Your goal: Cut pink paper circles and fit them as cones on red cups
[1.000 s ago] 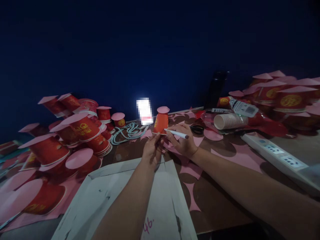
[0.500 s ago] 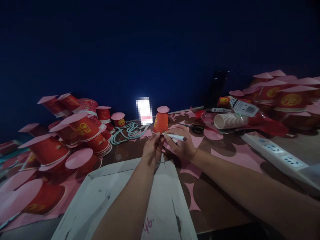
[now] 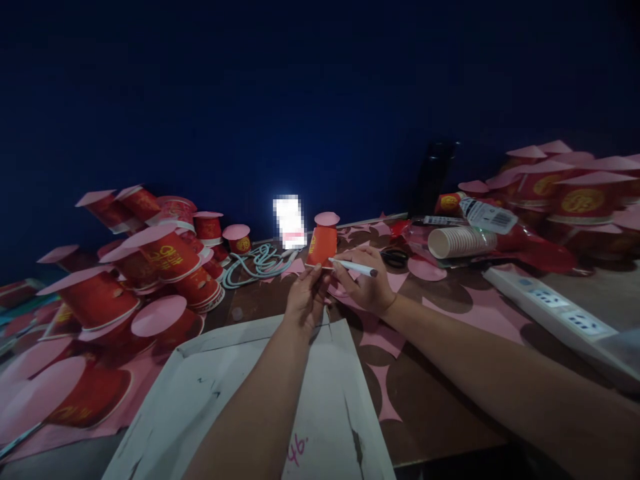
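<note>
My left hand (image 3: 306, 295) is closed on the rim end of a red paper cup (image 3: 323, 245) with gold lettering. The cup is upside down, and a pink paper disc (image 3: 327, 218) sits on its raised base. In my right hand (image 3: 369, 280) is a white marker pen (image 3: 356, 267), gripped between thumb and fingers. Its tip points left and lies at the cup's lower right side, near the rim; whether it touches cannot be made out. Both hands are above the far edge of a white board (image 3: 240, 347).
Red cups with pink discs (image 3: 170, 253) are piled at left; more (image 3: 583, 197) stand at right. A pale cable (image 3: 255, 263), a lit phone (image 3: 290, 220), scissors (image 3: 395, 257), a stack of paper cups (image 3: 453, 243), cut pink paper (image 3: 387, 397) and a power strip (image 3: 565, 313) surround the hands.
The marker tip has shifted slightly right and up along the cup's lower side, with my right hand moving a little. My left hand still holds the cup in nearly the same place.
</note>
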{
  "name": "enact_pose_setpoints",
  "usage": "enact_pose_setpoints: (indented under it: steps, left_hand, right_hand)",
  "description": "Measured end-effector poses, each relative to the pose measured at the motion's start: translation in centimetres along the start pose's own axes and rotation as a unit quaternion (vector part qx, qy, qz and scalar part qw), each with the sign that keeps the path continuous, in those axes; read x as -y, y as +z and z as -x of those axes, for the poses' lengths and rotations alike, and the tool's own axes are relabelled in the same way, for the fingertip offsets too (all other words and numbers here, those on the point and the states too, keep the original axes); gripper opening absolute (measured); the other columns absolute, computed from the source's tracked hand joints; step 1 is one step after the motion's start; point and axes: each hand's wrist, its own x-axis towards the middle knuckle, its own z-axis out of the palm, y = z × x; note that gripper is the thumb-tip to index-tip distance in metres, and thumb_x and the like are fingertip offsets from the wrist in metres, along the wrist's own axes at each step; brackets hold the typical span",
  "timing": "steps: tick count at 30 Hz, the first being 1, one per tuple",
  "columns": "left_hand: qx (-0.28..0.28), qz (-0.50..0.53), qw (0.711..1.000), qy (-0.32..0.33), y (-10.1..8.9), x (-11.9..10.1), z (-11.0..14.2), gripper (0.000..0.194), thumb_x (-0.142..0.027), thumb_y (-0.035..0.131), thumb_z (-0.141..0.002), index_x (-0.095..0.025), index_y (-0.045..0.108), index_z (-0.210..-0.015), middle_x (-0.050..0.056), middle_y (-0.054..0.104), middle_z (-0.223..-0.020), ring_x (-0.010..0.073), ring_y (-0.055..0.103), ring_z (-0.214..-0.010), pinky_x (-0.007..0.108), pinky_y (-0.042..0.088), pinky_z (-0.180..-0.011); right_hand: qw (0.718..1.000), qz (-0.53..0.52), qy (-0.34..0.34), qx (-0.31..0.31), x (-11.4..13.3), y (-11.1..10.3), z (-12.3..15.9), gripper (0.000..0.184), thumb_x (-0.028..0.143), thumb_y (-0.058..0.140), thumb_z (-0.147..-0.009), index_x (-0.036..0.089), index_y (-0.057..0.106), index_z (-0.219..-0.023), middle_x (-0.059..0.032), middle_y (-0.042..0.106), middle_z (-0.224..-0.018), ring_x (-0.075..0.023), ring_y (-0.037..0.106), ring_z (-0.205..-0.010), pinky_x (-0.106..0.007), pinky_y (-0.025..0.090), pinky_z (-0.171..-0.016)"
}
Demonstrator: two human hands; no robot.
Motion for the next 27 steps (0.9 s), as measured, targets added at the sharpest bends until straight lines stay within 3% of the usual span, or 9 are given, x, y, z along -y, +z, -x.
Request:
enact_pose_setpoints:
  steps: [20,27]
  left_hand:
    - [-0.018,0.030,0.999,0.007,0.42,-0.11,0.31,0.004,-0.006,0.066,-0.075,-0.010,0.064,-0.076,0.002,0.067,-0.072,0.0070,0.065,-0.064,0.012,0.053,-0.059]
    - [0.004,0.012,1.000,0.005,0.07,0.06,-0.20,0.005,-0.010,0.067,-0.075,-0.011,0.066,-0.080,0.003,0.069,-0.075,0.0066,0.065,-0.063,0.012,0.053,-0.060]
  right_hand:
    - [1.000,-0.014,-0.001,0.023,0.33,0.08,0.54,0.010,0.024,0.054,-0.087,0.021,0.063,-0.086,-0.0012,0.072,-0.086,-0.0177,0.064,-0.084,-0.039,0.036,-0.094]
    - [1.000,-0.001,-0.005,0.014,0.20,0.08,0.36,0.012,0.026,0.053,-0.088,0.021,0.064,-0.089,-0.0031,0.072,-0.088,-0.0183,0.065,-0.087,-0.038,0.037,-0.095]
